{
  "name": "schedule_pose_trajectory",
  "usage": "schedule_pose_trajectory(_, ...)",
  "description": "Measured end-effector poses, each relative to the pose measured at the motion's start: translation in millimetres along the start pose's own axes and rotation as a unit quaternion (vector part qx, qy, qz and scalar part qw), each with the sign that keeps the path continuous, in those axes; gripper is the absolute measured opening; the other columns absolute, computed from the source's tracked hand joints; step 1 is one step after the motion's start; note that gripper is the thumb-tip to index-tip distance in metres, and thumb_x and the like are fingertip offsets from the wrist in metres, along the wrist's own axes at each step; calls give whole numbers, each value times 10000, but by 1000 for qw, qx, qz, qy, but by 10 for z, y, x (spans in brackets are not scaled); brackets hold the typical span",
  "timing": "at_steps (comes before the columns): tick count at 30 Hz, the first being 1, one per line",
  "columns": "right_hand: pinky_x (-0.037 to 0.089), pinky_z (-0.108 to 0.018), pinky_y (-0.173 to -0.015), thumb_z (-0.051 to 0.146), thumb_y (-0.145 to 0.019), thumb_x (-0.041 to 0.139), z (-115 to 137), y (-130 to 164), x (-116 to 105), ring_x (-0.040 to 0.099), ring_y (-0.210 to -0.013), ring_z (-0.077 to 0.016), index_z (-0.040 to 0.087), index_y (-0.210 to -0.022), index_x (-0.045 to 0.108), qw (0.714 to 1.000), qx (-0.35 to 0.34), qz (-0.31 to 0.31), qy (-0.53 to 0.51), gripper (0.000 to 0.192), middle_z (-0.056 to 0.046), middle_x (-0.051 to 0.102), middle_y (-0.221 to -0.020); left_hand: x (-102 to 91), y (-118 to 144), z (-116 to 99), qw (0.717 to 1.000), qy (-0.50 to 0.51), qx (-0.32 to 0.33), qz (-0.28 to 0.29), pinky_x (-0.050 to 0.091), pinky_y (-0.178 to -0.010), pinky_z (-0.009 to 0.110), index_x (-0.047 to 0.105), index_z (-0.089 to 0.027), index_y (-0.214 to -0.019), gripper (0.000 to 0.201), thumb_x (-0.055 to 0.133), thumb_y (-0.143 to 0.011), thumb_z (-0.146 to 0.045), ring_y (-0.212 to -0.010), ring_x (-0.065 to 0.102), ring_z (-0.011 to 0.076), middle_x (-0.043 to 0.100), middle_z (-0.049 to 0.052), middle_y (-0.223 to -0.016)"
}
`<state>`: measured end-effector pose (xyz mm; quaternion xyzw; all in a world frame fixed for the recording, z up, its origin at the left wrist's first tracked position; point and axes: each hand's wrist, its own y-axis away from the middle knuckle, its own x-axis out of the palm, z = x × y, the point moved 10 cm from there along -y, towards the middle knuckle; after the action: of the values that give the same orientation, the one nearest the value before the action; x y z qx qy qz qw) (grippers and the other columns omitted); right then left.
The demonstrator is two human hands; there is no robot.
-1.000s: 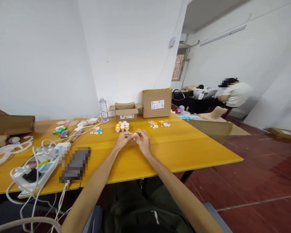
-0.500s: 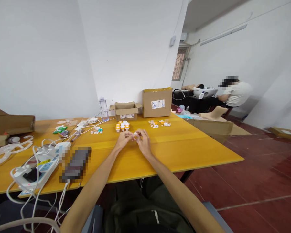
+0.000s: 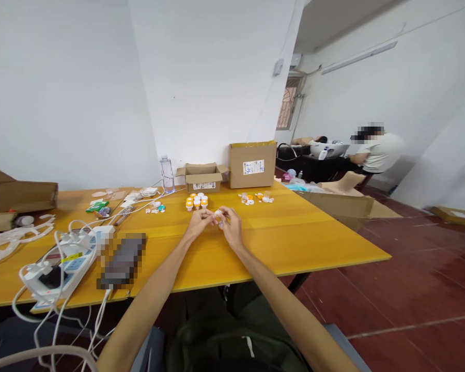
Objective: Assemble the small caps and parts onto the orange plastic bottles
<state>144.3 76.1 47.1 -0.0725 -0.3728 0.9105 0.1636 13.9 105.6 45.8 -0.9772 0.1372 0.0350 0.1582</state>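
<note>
Piece (image 3: pixel 218 213), small and whitish, detail too fine to read at this range. Likely plastic: light, stiff, perhaps slick on any smooth face, possibly easy to chip or crack under a hard squeeze. Best hold, by guess, at the outer rim, thumb opposite fingertip, pressure kept slight. Position: between both hands, just above the middle of the table (image 3: pixel 294 240). To its left, left hand (image 3: pixel 200 223), thumb and fingers pinched in on its edge; to its right, right hand (image 3: pixel 231 226), fingers curled and closed on it too, exact contact partly hidden. Just beyond the left hand, tight cluster of orange-and-white containers (image 3: pixel 197 201), upright. Farther right, loose parts (image 3: pixel 249 199) in white, orange and clear; well off to the left, white-and-teal bits (image 3: pixel 155 208). Along the far edge, left to right: clear bottle (image 3: pixel 166 174), open carton (image 3: pixel 202 183), taller closed carton (image 3: pixel 251 178).
</note>
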Motion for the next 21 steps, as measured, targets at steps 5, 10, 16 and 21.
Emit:
schedule_pose_trajectory(5,530,-324,-734,409,-888,532,35,1,10,630,-783,-207,226,-797,646,1000,-3,10,-9,234,-45,661,-803,0,5,-6,1000,5,6,-3,546,-646,287,691,-157,-684,321,816,-666,-452,-566,651,155,732,54,-618)
schedule_pose_trajectory(10,536,-324,-727,403,-864,549,44,-2,-3,637,-766,-208,229,-782,644,1000,4,11,-23,214,-40,651,-783,1,-3,8,1000,-2,21,2,537,-634,282,674,-158,-675,308,801,-687,-438,-565,649,152,731,55,-626)
schedule_pose_trajectory(16,554,-341,-753,397,-823,579,-75,-3,12,663,-796,-215,225,-790,630,998,36,5,-42,183,-60,698,-853,-19,-24,50,1000,-10,23,-1,531,-617,265,671,-157,-678,250,778,-718,-379,-557,647,142,734,52,-635)
schedule_pose_trajectory(21,559,-350,-752,402,-803,602,-193,8,59,678,-773,-217,222,-801,636,996,70,23,-45,184,-50,725,-811,-18,-23,58,1000,-16,21,-4,524,-600,255,676,-154,-693,223,772,-718,-354,-543,636,133,731,46,-630)
